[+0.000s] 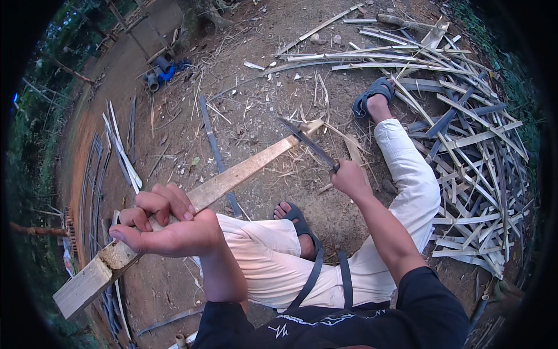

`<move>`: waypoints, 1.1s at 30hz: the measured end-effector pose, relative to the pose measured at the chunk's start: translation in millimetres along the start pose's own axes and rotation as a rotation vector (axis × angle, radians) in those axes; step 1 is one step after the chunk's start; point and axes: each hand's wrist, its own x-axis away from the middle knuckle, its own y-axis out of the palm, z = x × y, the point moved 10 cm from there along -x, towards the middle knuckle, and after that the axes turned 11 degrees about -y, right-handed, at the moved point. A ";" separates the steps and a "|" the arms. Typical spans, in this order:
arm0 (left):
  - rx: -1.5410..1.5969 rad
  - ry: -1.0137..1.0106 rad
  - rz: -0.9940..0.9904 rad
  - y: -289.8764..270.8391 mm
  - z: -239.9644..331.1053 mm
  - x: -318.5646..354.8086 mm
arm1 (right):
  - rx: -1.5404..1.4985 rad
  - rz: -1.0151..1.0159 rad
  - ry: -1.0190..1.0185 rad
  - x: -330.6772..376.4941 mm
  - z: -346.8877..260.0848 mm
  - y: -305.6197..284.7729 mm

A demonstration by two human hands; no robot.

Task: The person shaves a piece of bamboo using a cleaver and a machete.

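My left hand (174,230) is closed around a long pale wooden bar (244,173), near its thick lower-left end. A notch is cut into the bar just beyond that hand, toward the lower left. From there the bar slants away to the upper right and narrows toward its far end. In my right hand (350,179) is the handle of a knife, the fingers wrapped round it. The dark knife blade (315,149) lies across the bar close to its far tip. Whether the edge is biting into the wood, I cannot tell.
To the right lies a big tangled heap of split strips (465,192). A grey strip (214,142) lies on the dirt beyond the bar, among scattered shavings. Tubes (153,80) and a blue object (167,72) sit at the far left. My sandalled feet (375,98) flank the work.
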 end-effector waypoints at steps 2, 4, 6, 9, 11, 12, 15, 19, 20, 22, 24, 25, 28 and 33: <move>-0.031 0.006 0.028 -7.3 4.6 0.5 | -0.052 -0.011 -0.052 7.7 -37.5 -0.8; 0.011 -0.001 -0.013 -10.1 9.3 3.3 | -0.172 -0.017 -0.169 38.5 -93.7 -12.9; -0.003 -0.019 -0.008 -3.6 16.7 12.7 | -0.349 0.038 -0.380 64.2 -132.2 -30.5; -0.006 0.037 0.039 -3.9 42.2 18.6 | -0.201 -0.003 -0.208 30.8 -63.9 11.2; -0.046 0.055 0.094 -0.3 54.1 23.2 | -0.090 -0.084 -0.045 9.5 -6.5 32.0; -0.080 0.066 0.123 -3.5 57.5 25.2 | -0.061 -0.120 0.015 6.4 9.8 40.7; -0.038 0.128 0.031 -11.3 59.7 10.6 | -0.078 -0.125 -0.026 4.1 -31.3 31.2; -0.108 0.208 0.002 -9.0 72.8 15.8 | -0.314 -0.117 -0.348 47.1 -114.3 9.0; -0.124 0.195 -0.024 -5.8 68.4 16.5 | -0.248 -0.084 -0.294 44.8 -86.5 21.9; -0.106 0.194 -0.157 1.3 65.9 12.5 | -0.133 -0.128 0.003 7.8 10.8 67.4; -0.094 0.196 -0.161 -2.5 61.3 6.2 | -0.023 -0.247 0.284 -9.9 99.3 80.8; -0.185 0.269 -0.072 -1.9 62.8 10.9 | 0.025 -0.265 0.302 -16.6 117.0 78.5; -0.086 0.223 -0.191 -4.5 66.6 8.8 | -0.064 -0.230 0.150 -7.8 49.0 68.6; -0.020 0.192 -0.315 -1.3 64.2 2.1 | -0.435 -0.039 -0.218 46.9 -78.0 22.3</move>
